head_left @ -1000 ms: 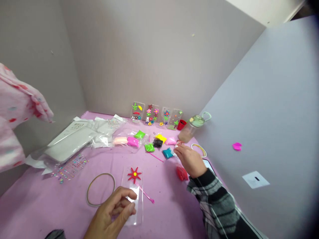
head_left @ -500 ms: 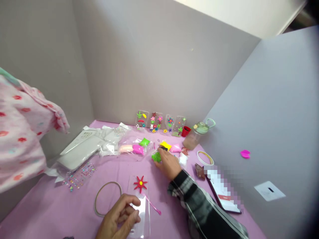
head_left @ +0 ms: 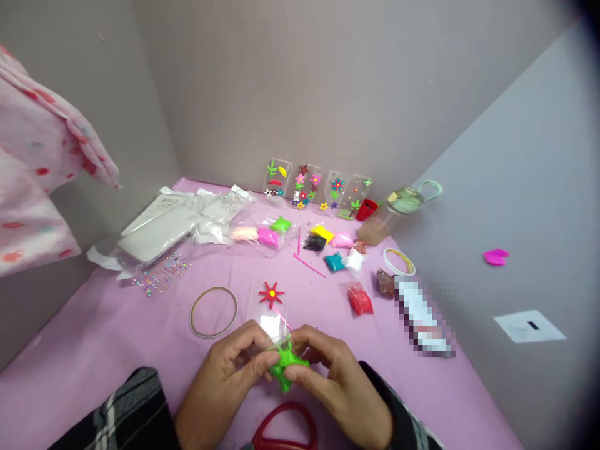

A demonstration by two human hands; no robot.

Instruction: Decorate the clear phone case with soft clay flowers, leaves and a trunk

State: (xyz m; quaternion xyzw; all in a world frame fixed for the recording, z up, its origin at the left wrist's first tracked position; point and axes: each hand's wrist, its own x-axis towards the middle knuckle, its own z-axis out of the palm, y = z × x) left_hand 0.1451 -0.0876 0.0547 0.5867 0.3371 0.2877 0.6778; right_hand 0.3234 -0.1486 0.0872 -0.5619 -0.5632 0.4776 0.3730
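A small packet of green clay point(head_left: 285, 366) is pinched between my two hands, low in the middle of the view. My left hand point(head_left: 229, 375) grips its left side, and my right hand point(head_left: 335, 381) grips its right side. Just beyond them lies a clear phone case point(head_left: 255, 306) bearing a red flower with a yellow centre point(head_left: 271, 294). A pink tool point(head_left: 283, 319) rests on the case, partly hidden by my fingers. Close below my hands, the red handle of scissors point(head_left: 313, 431) shows at the bottom edge.
A tape ring point(head_left: 192, 312) lies left of the case. Clay packets, including red point(head_left: 360, 300) and teal point(head_left: 334, 262), lie to the right. Decorated cases point(head_left: 307, 187) lean at the back wall near a bottle point(head_left: 379, 222). Plastic packages point(head_left: 159, 234) and hanging cloth point(head_left: 37, 156) are at left.
My right hand has come back from the clay packets with the green one, and my left hand now holds it too. The view has tilted down, showing the red handle.
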